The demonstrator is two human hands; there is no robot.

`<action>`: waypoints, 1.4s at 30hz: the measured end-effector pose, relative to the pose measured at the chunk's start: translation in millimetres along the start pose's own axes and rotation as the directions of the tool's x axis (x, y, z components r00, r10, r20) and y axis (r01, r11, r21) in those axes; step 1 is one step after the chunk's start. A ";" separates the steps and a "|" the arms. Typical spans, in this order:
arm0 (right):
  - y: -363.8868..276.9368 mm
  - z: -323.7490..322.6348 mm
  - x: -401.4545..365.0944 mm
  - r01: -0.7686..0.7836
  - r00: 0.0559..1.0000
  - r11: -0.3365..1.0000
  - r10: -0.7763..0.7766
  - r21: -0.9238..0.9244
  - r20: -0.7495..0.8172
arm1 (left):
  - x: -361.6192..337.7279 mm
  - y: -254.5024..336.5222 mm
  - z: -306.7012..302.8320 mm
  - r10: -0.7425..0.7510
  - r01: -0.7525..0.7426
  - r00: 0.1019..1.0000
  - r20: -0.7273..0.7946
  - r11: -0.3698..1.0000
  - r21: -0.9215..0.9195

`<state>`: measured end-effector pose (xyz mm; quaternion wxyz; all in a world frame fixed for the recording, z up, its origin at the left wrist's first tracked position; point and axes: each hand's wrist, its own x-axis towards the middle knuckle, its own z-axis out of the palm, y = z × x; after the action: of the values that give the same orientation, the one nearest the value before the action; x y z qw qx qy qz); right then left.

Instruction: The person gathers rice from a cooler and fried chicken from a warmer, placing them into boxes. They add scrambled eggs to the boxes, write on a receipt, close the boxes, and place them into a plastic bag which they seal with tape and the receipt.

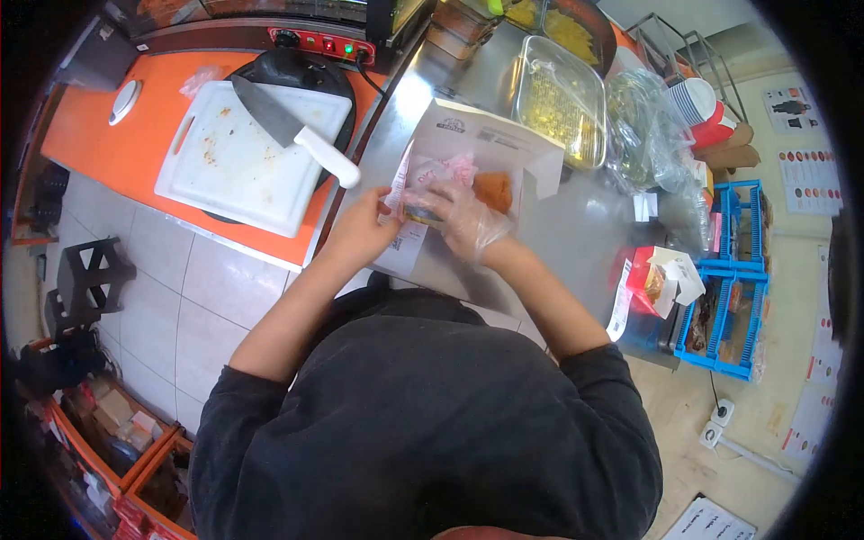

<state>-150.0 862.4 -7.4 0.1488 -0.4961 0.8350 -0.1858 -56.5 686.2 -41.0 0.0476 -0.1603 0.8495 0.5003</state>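
Note:
An open cardboard box stands on the metal counter, with its lid raised. Inside it lie a pink and white wrapper and a browned piece of food. My right hand, in a clear plastic glove, reaches into the box with curled fingers around a small dark item whose kind I cannot make out. My bare left hand is at the box's left front edge, its fingertips pressed near the same item and the box's side.
Left of the box, a knife rests on a white cutting board, its handle pointing toward the box. A glass tray sits behind right. Farther right are plastic bags, a red-and-white box and blue racks.

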 end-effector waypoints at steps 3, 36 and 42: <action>0.6 4.6 -2.3 0.046 0.991 0.992 -0.059 -0.115 -0.117 | 3.2 -0.8 7.4 0.028 -0.028 0.999 0.036 0.999 -0.019; 187.6 -132.8 -130.9 0.328 0.881 -0.356 0.449 0.875 -0.148 | 356.3 224.9 105.8 0.036 -0.096 0.991 0.129 0.859 0.502; 260.6 -105.7 -151.7 0.552 0.790 -0.526 0.579 0.648 -0.203 | 476.4 202.8 145.7 -0.395 0.410 0.912 0.113 0.883 -0.227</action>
<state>-326.9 1128.0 -23.3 0.2206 0.0248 0.1990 -0.9545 -582.7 796.1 -58.7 0.1569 -0.3218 0.7273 0.5855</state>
